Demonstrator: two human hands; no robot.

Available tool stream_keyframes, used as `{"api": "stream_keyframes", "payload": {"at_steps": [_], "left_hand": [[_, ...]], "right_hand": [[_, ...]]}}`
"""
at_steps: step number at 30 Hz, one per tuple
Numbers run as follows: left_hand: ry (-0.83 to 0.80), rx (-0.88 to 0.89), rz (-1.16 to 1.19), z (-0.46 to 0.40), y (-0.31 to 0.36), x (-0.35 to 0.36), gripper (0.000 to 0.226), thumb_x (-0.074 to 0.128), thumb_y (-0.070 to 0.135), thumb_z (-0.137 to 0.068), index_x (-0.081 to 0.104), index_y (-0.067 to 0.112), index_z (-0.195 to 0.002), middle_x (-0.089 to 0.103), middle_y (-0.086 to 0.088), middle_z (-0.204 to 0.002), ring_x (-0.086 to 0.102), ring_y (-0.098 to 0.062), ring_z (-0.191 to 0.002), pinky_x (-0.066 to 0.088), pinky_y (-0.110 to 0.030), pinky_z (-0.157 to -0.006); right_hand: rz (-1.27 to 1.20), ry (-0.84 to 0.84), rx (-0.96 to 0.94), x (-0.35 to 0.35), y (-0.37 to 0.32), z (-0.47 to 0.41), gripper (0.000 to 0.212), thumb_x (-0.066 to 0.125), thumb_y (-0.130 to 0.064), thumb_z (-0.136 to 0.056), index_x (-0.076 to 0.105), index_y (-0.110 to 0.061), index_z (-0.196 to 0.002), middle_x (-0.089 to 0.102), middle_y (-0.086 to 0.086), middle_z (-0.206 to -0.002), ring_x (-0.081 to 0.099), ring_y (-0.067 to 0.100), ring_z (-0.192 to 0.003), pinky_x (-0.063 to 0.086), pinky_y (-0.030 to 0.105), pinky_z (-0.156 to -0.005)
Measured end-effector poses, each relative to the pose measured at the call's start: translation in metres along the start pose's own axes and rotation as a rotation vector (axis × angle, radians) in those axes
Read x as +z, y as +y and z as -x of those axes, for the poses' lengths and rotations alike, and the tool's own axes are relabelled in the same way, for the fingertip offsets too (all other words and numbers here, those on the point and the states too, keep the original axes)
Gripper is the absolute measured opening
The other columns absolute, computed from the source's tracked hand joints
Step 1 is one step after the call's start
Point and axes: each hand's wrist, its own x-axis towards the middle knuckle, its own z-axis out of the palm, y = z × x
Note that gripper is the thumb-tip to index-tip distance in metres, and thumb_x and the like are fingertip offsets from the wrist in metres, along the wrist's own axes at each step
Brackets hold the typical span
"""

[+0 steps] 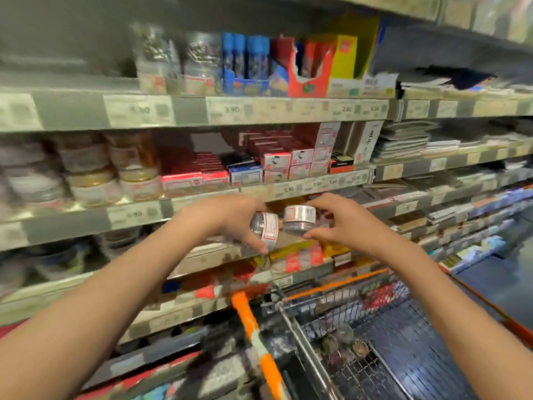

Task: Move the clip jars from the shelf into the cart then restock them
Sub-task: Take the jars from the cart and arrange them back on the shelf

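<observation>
- Both hands are raised in front of the shelf, each holding one small clip jar above the cart.
- Left hand – thumb and fingers curl round a tilted jar, its labelled lid end facing right.
- Right hand – fingertips pinch the other jar across its sides, upright, label band at the top.
- The two jars sit just beside each other, apart from the shelf edge.
- More jars lie in the cart basket, below the hands.
- Likely light, rigid and smooth-walled, so a bit slippery – best gripped round the body rather than the lid.
</observation>
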Motion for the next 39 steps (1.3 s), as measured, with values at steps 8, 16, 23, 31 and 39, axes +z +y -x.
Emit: {"api": "stream_keyframes", "payload": {"at_steps": [8,16,23,31,39], "left_hand": [[0.108,-0.12,-0.05,0.078,-0.058,-0.054,0.077,0.072,0.062,-0.068,0.049,0.025,-0.131,0.06,0.001,-0.121,0.055,-0.021,-0.111,0.041,-0.026,-0.081],[0.267,-0.169,-0.071,0.135,-0.105,-0.099,0.067,0.07,0.068,-0.062,0.054,0.033,-0.116,0.064,0.01,-0.104,0.059,-0.015,-0.094,0.049,-0.033,-0.081],[0.407,-0.193,-0.129,0.172,-0.144,-0.136,0.073,0.067,0.07,-0.061,0.051,0.034,-0.122,0.063,0.011,-0.114,0.058,-0.015,-0.102,0.049,-0.038,-0.085],[0.556,-0.283,-0.122,0.207,-0.193,-0.174,0.077,0.064,0.073,-0.055,0.051,0.037,-0.122,0.063,0.013,-0.114,0.058,-0.014,-0.102,0.05,-0.04,-0.085],[0.509,-0.425,-0.098,0.201,-0.228,-0.178,0.077,0.07,0.065,-0.062,0.057,0.012,-0.116,0.063,-0.002,-0.106,0.06,-0.019,-0.094,0.051,-0.04,-0.082]], "right_hand": [[0.02,0.08,-0.237,-0.016,-0.087,-0.059,0.056,0.074,-0.029,-0.079,0.054,-0.016,-0.13,0.053,-0.003,-0.106,0.05,0.011,-0.099,0.039,0.025,-0.086],[-0.037,0.207,-0.419,-0.031,-0.156,-0.09,0.047,0.072,-0.024,-0.079,0.055,-0.023,-0.123,0.057,-0.013,-0.11,0.055,0.004,-0.101,0.043,0.016,-0.085],[-0.052,0.326,-0.52,-0.058,-0.211,-0.119,0.049,0.07,-0.021,-0.08,0.053,-0.022,-0.126,0.052,-0.016,-0.115,0.048,-0.004,-0.103,0.042,0.014,-0.087],[0.022,0.391,-0.587,-0.067,-0.272,-0.165,0.048,0.068,-0.029,-0.08,0.053,-0.021,-0.126,0.058,-0.007,-0.119,0.055,0.009,-0.105,0.046,0.03,-0.089],[0.068,0.393,-0.489,-0.051,-0.296,-0.213,0.052,0.07,-0.039,-0.08,0.055,-0.019,-0.126,0.057,0.002,-0.11,0.054,0.017,-0.1,0.047,0.035,-0.086]]}}
